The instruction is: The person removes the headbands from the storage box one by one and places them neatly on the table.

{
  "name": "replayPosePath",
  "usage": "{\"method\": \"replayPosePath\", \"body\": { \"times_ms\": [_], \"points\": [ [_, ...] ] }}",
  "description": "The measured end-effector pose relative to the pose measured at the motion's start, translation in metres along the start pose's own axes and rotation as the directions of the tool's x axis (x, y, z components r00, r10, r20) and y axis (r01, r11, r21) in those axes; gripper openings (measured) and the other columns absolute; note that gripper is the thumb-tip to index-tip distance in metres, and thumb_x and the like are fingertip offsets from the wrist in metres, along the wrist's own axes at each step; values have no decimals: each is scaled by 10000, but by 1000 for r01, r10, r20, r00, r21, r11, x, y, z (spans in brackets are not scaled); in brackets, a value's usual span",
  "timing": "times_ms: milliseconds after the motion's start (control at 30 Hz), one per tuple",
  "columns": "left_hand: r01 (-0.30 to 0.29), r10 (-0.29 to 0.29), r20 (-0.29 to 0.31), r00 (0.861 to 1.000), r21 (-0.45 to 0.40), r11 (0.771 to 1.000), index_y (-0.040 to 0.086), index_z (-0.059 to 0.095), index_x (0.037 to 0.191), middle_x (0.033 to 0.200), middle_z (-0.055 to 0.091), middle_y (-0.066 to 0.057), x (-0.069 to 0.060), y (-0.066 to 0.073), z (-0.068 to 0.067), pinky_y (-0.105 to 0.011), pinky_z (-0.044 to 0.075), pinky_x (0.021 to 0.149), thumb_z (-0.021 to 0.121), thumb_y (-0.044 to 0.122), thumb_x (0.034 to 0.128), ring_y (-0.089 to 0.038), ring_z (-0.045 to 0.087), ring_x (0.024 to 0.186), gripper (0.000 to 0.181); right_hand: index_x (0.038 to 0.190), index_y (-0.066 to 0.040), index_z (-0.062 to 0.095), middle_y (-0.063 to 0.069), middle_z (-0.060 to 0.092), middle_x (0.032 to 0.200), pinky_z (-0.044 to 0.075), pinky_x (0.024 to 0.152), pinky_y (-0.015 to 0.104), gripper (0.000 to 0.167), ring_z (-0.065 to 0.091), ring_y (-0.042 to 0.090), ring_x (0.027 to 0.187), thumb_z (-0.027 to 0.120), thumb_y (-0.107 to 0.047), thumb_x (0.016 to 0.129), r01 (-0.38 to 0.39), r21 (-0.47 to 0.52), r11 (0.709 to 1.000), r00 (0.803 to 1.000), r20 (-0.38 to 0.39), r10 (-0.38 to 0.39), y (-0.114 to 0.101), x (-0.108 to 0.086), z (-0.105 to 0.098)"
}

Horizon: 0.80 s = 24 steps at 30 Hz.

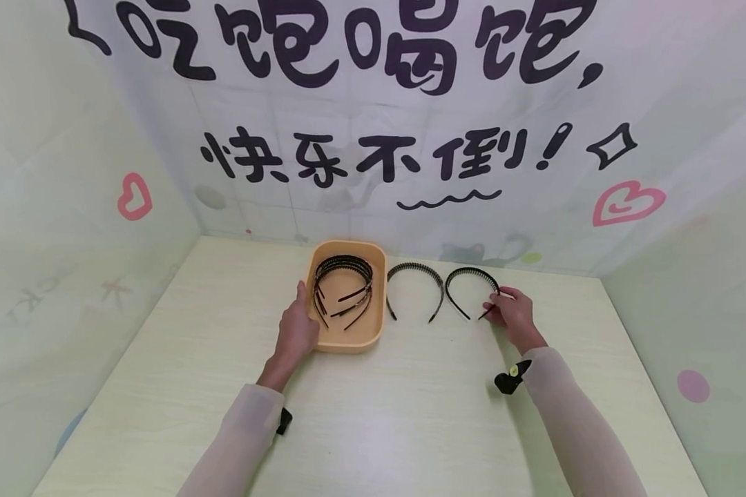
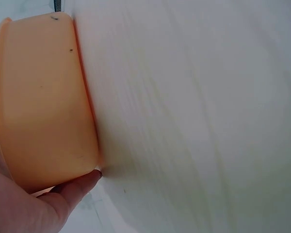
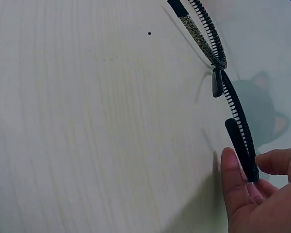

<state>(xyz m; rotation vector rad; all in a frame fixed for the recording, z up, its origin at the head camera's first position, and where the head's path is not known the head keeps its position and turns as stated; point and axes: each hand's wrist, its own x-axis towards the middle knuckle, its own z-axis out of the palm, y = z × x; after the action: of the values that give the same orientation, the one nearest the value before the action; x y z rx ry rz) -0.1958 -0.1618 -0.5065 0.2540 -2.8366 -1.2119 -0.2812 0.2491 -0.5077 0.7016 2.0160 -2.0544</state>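
Observation:
My left hand [image 1: 298, 326] grips the left side of an orange plastic tray [image 1: 348, 347], thumb at the rim and fingers along the outer wall. In the left wrist view, fingertips [image 2: 85, 183] lie against the tray's outside [image 2: 43, 97], close to the tabletop. Several dark headbands [image 1: 346, 261] lie nested inside the tray. On the right, my right hand [image 1: 514, 312] pinches one end of a black toothed headband [image 1: 470, 270]; the right wrist view shows thumb and fingers about that end [image 3: 242, 150]. Between tray and black headband lies a speckled headband [image 1: 415, 266].
A pale wood-grain tabletop [image 1: 398, 421] spreads in front of both hands. Behind the tray and headbands rises a white wall covering [image 1: 348, 214] with black lettering and pink hearts. Similar side panels stand at left and right.

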Motion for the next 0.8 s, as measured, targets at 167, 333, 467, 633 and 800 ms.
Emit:
{"method": "replayPosePath", "body": {
  "times_ms": [167, 333, 467, 633, 800],
  "points": [
    [3, -3, 2, 1000, -9, 1000, -31, 74, 1571, 1386, 479, -364, 0, 0, 0, -309, 392, 506, 451, -123, 842, -205, 461, 542, 826, 1454, -12, 438, -8, 645, 888, 560, 645, 234, 487, 637, 61, 711, 547, -103, 989, 26, -112, 993, 997, -63, -33, 0, 1, 1],
    [3, -3, 4, 1000, -7, 1000, -36, 70, 1569, 1396, 470, -364, 1, -1, 0, -312, 397, 516, 448, -119, 843, -211, 466, 551, 822, 1411, -1, 490, 55, 605, 1037, 553, 662, 228, 433, 605, 66, 758, 534, -107, 993, 16, -153, 988, 995, -96, -31, 1, 3, 2],
    [1, -1, 3, 1000, -5, 1000, -36, 78, 1569, 1402, 471, -355, 1, 0, 0, -315, 395, 513, 451, -117, 842, -214, 469, 551, 821, 1402, -8, 502, 90, 579, 1138, 548, 659, 219, 420, 595, 63, 764, 521, -105, 994, 16, -175, 984, 993, -111, -36, 1, 3, 3],
    [11, -11, 6, 1000, -15, 1000, -24, 80, 1573, 1430, 454, -338, 1, 0, 1, -312, 384, 495, 453, -119, 847, -203, 449, 528, 822, 1398, -4, 505, 106, 544, 1204, 540, 648, 211, 422, 567, 63, 780, 502, -95, 986, 27, -202, 979, 991, -125, -53, 1, 3, 3],
    [14, -14, 8, 1000, -10, 1000, -23, 72, 1574, 1450, 433, -332, 1, 0, 0, -311, 391, 505, 454, -121, 845, -209, 467, 544, 829, 1379, 4, 515, 100, 542, 1199, 535, 648, 209, 409, 555, 77, 817, 502, -92, 982, 34, -218, 975, 989, -131, -63, 2, 2, 3]
  ]
}}
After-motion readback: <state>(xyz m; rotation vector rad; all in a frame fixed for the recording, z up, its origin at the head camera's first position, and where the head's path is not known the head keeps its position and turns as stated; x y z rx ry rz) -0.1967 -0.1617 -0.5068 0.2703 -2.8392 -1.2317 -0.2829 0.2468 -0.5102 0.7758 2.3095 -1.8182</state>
